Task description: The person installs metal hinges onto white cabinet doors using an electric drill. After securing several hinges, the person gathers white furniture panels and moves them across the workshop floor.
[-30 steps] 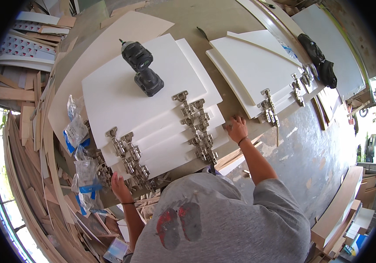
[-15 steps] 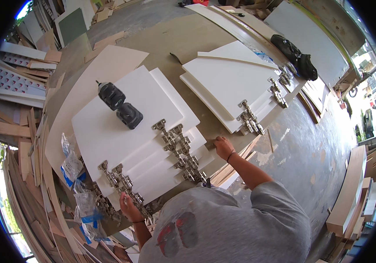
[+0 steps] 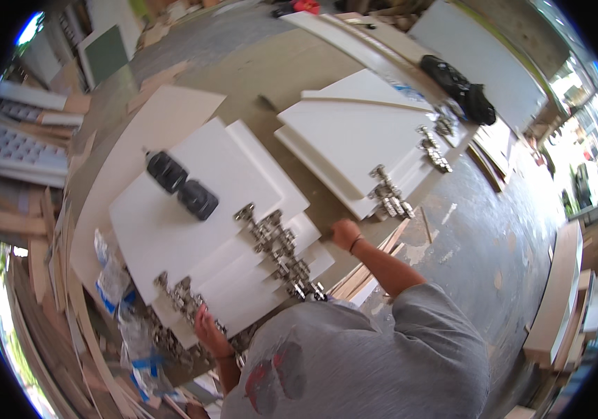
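Note:
My left hand [image 3: 211, 334] is at the near edge of a stack of white panels [image 3: 173, 199], beside a row of metal cabinet hinges [image 3: 182, 293]. Its fingers are bent together near the hinges; blur hides what is between them. A second hinge row [image 3: 278, 244] runs along the right part of the same stack. Past the stack's right corner, my right hand [image 3: 344, 234] is closed low over the brown work surface, and whatever it may hold is hidden. On the top panel lies a black cordless drill [image 3: 180, 185], away from both hands.
Another stack of white panels [image 3: 355, 133] with hinges [image 3: 388, 194] lies to the right. A black bag [image 3: 458, 91] rests behind it. Clear plastic bags [image 3: 135, 325] hang by the left edge. Wood strips [image 3: 376, 269] lie below my right forearm; scrap boards [image 3: 16, 223] crowd the left side.
The whole view has shifted slightly, with the panels lower and further left. Against the hinges, my left hand sits a little higher and further right. My right hand stays closed in nearly the same place.

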Available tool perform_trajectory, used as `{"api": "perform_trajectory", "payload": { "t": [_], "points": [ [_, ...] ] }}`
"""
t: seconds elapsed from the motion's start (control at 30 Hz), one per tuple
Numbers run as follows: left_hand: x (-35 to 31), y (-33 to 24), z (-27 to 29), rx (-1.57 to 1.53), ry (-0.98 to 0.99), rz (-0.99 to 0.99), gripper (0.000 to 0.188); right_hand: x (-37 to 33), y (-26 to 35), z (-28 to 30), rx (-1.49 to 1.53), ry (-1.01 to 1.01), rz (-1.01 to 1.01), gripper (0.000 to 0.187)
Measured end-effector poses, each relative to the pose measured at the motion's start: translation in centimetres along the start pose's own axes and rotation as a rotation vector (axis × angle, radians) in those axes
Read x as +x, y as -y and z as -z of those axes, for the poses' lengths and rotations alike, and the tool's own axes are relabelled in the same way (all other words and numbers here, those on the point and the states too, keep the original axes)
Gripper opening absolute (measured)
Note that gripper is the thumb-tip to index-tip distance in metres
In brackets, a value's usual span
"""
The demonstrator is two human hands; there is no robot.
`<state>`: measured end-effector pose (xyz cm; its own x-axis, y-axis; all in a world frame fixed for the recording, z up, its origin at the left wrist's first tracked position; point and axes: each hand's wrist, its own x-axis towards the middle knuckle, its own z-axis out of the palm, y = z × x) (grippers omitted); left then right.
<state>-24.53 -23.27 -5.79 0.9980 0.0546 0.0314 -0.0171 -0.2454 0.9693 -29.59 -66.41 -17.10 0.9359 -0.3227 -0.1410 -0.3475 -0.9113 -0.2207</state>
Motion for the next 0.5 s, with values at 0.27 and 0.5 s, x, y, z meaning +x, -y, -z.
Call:
{"api": "perform_trajectory", "payload": {
  "t": [0.27,0.5],
  "points": [
    [0.0,-1.6,-4.1,-0.63,0.254,0.487,0.026,-1.8,3.8,7.5,1.041,0.044,-0.289,0.008],
    [-0.3,-3.1,-9.7,-1.104,0.593,1.064,0.03,-6.0,19.5,12.6,1.001,0.269,0.293,0.012]
  ]
}}
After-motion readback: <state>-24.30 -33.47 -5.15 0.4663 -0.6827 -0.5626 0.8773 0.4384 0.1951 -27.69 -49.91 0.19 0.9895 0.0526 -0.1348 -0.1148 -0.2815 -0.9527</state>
